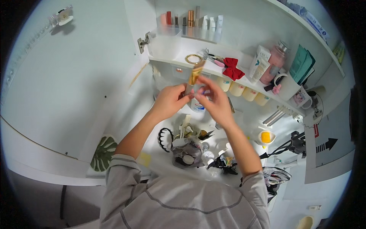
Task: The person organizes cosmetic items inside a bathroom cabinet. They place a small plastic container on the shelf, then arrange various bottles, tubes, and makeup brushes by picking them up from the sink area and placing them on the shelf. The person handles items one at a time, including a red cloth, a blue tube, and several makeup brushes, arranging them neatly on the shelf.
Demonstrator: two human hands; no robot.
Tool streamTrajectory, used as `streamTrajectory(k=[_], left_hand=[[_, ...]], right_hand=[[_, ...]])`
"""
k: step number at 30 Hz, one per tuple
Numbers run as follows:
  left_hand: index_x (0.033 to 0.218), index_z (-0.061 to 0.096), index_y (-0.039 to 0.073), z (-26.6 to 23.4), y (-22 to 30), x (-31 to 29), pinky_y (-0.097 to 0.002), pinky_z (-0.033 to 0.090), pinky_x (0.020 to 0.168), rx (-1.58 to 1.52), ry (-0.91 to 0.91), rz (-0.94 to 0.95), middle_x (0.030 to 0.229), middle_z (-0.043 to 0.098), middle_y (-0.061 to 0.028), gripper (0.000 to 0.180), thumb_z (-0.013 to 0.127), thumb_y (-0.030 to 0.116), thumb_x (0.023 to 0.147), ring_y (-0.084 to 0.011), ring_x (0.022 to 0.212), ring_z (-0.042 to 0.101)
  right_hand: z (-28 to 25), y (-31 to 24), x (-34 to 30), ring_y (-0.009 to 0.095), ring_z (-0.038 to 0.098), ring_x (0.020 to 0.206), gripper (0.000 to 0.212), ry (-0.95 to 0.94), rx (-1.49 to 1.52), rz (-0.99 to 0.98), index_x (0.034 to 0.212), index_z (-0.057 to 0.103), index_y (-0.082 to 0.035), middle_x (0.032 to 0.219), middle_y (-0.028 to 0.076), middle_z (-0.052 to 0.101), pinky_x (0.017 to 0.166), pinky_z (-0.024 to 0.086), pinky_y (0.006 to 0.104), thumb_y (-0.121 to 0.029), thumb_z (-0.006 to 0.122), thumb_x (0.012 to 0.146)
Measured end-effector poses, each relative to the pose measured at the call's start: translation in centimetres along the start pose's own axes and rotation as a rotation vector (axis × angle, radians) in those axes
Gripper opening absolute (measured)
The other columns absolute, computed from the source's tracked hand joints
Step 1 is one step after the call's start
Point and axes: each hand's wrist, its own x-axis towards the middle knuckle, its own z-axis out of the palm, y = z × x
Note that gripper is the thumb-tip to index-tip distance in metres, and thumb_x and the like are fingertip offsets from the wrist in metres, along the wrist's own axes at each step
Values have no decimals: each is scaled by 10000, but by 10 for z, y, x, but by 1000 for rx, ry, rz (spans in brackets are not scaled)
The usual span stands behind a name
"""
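Gold-topped tube (pixel 196 74) sits left of red bow (pixel 233 69). Left hand (pixel 167 102) pinches lower end; right hand (pixel 216 101) just beside, blurred, can't tell if gripping. Best: firm base grip, steady tube. Long axis slants; gold end points away from person, leaning bow-ward.

Your white shelf (pixel 190 46) carries the red bow (pixel 232 69); just left of it lies a pink-handled tool (pixel 218 63), then a gold ring (pixel 187 58), with a translucent bin (pixel 164 42) well to the left. Right of the bow you have a white carton (pixel 260 64), a pink bottle (pixel 277 61) and a white mug (pixel 288 88). Your white counter (pixel 162 161), below the bow, bears a black claw clip (pixel 161 140) and grey bag (pixel 187 150), both toward its left.
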Motion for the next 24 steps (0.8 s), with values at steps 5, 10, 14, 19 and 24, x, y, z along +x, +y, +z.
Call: streamTrajectory(k=[5,10,14,19,24], left_hand=[[1075,553,29,-28,12,14,-278,417,528,-3,159,-8,648,576,-54,283,587,157,825,-139,536,518],[1187,513,53,-47,-2,2,-216,448,630,-102,411,61,1233,457,-81,382,585,70,812,-111,872,544],[1170,532,55,-42,-44,-29,-192,416,646,-69,335,-27,1158,512,-31,333,544,60,837,-65,881,518],[1092,579,44,-33,-72,-61,-186,411,661,-150,264,-90,1114,529,-36,257,540,52,838,-74,859,519],[1094,575,43,-35,-82,-70,-202,409,681,-135,241,-116,1132,527,-42,265,545,53,830,-88,856,522]], right_hand=[[14,-41,74,48,498,728,226,-207,-134,-105,1009,566,-7,893,14,591,683,430,199,-63,624,798],[24,-52,166,167,569,603,287,37,-343,-399,984,603,-12,741,93,610,574,457,288,-127,668,729],[44,-28,244,233,587,634,254,22,-483,-409,880,629,-9,728,117,627,602,462,325,-193,675,710],[56,4,281,201,574,633,283,-390,-759,-97,844,643,-7,735,110,624,611,451,305,-269,650,736],[54,10,283,104,505,566,283,-578,-660,4,784,629,15,657,36,585,541,395,256,-266,608,804]])
